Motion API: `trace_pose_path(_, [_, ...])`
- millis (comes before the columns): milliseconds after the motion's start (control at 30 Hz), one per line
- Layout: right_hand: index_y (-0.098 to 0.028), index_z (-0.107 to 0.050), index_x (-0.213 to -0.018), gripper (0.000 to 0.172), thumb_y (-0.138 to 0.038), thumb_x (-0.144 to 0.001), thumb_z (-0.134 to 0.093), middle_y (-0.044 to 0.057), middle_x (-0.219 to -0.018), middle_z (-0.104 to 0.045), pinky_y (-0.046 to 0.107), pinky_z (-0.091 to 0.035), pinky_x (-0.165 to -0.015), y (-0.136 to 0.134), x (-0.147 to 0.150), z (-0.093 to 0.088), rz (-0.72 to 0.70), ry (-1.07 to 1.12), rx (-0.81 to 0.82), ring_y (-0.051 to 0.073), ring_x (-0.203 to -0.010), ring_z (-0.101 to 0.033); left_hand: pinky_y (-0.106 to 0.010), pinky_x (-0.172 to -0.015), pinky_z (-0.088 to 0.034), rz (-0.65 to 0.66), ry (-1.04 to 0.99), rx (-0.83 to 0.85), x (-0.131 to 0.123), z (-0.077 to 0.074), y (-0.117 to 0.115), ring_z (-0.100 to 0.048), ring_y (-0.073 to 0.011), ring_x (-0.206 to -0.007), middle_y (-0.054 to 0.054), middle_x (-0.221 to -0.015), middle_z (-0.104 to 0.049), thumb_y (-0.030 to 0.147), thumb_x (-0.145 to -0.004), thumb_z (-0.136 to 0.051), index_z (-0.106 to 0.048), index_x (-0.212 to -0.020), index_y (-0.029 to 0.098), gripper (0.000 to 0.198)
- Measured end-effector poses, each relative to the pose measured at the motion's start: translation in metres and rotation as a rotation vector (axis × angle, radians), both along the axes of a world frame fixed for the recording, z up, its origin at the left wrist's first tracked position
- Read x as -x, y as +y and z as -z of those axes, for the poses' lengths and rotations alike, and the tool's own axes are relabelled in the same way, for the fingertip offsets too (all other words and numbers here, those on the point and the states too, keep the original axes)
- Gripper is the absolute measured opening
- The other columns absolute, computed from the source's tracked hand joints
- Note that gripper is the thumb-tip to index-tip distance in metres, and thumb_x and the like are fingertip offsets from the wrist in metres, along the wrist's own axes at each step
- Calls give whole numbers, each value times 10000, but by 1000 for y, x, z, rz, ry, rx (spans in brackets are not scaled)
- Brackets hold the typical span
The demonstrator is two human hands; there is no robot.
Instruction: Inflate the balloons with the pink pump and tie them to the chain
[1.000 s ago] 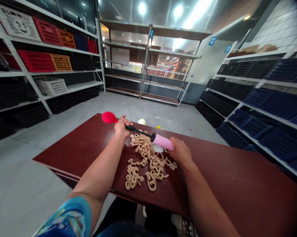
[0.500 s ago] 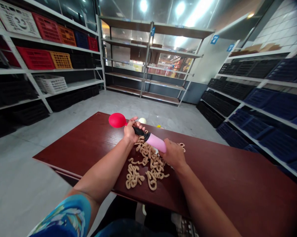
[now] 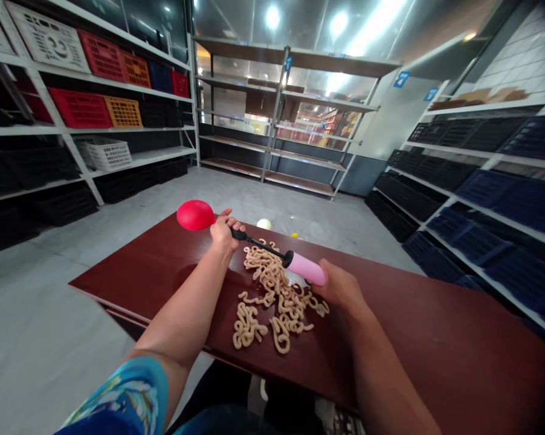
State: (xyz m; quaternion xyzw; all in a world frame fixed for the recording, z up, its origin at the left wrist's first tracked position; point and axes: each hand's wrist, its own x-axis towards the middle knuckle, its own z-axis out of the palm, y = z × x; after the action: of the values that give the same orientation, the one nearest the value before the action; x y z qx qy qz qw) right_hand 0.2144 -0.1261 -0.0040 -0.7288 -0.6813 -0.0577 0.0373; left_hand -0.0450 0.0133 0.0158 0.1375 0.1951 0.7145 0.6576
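Note:
A pink and black balloon pump (image 3: 305,267) is held above the table between both hands, its black rod drawn out of the pink barrel. My left hand (image 3: 226,232) is closed around the black handle end. From that same end a partly inflated red balloon (image 3: 195,215) points left, its neck at my left fingers. My right hand (image 3: 342,287) grips the far end of the pink barrel. Beneath the pump lies a loose heap of beige, curly, string-like pieces (image 3: 277,281), apart from both hands. What these pieces are made of I cannot tell.
The dark red-brown table (image 3: 417,326) stretches wide to the right. Beyond its far edge a pale round balloon (image 3: 264,224) and a small yellow thing (image 3: 294,235) show. Shelves with crates (image 3: 80,109) line the left, and dark blue crates (image 3: 503,241) fill the right racks.
My hands have moved apart, the left one leftward and the right one rightward, drawing the pump's rod out. The red balloon has shifted left and looks slightly larger.

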Motion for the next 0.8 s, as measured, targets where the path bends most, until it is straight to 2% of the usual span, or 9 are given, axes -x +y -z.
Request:
trace_pose_path(233, [-205, -474, -933, 312, -390, -710, -587, 58, -890, -632, 265, -301, -591, -2, 26, 5, -43, -57, -61, 197, -794, -590, -200, -408, -286, 120, 37, -71, -35, 0, -23, -288, -58, -353, 89, -469, -229, 91, -733, -412, -480, -863, 177, 170])
trace_pose_path(400, [-198, -473, -934, 304, -420, -742, -550, 56, -843, -640, 259, -284, -578, 0, 41, 8, -46, -11, -67, 188, -746, -590, -201, -424, -292, 135, 76, -94, -50, 2, -33, -286, -55, -351, 90, -467, -222, 95, -736, -420, -483, -864, 185, 169])
trace_pose_path(567, [-214, -502, -939, 288, -413, -740, -564, 37, -868, -637, 251, -276, -569, 2, 34, 4, -40, 38, -17, 170, -759, -581, -215, -418, -299, 88, 81, -74, -36, 1, -24, -295, -67, -353, 84, -474, -243, 64, -708, -393, -478, -858, 182, 209])
trace_pose_path(800, [-230, -532, -897, 282, -398, -683, -608, 21, -874, -631, 240, -255, -553, 2, -7, 3, -1, 61, 30, 168, -775, -567, -213, -417, -285, 7, 25, -3, -1, 6, 2, -271, -57, -350, 86, -487, -229, 35, -702, -362, -464, -821, 173, 208])
